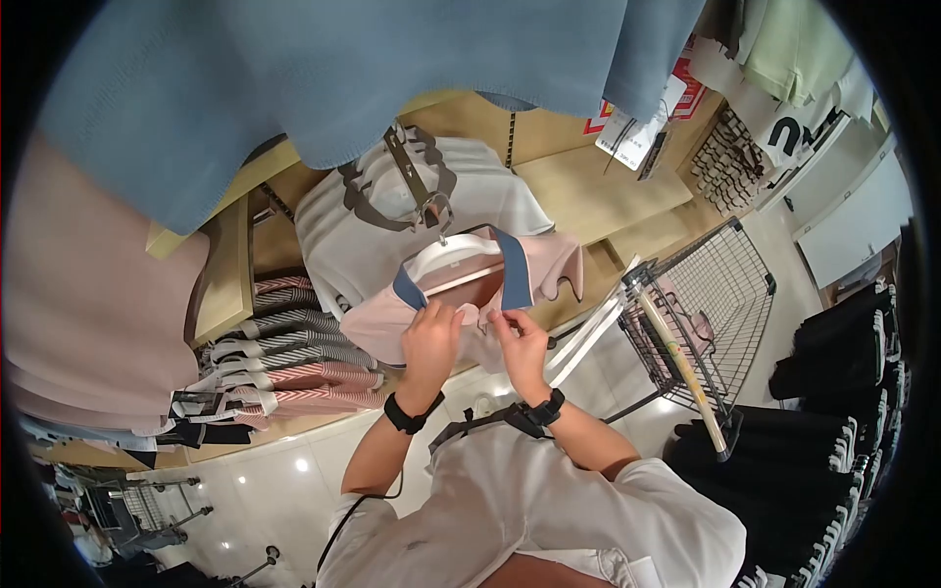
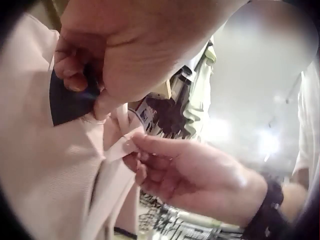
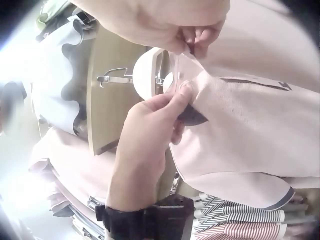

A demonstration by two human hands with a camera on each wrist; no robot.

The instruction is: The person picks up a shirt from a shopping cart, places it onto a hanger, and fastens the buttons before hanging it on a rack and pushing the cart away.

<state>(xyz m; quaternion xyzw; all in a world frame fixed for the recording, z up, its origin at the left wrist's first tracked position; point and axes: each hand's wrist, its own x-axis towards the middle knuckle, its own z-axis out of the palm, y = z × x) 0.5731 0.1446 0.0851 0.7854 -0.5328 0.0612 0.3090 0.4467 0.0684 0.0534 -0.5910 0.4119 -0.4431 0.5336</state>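
Observation:
A pink shirt [image 1: 377, 328] with a blue collar [image 1: 514, 269] hangs on a white hanger [image 1: 441, 257] in the head view. My left hand [image 1: 430, 343] pinches the front placket near the left collar point. On the other side of the neck opening, my right hand [image 1: 520, 351] pinches the placket edge between thumb and fingers. In the left wrist view the right hand [image 2: 195, 175] holds a narrow pink strip of the placket [image 2: 122, 148]. The right wrist view shows the left hand [image 3: 150, 135], its thumb on the cloth beside the dark collar tip [image 3: 194, 116].
Grey shirts [image 1: 343, 211] hang behind the pink one. Striped shirts [image 1: 304, 338] hang at the left, and blue garments [image 1: 323, 69] overhead. A wire shopping cart [image 1: 730, 294] stands at the right, near a rack of black clothes [image 1: 784, 480]. Wooden shelves [image 1: 598, 186] line the wall.

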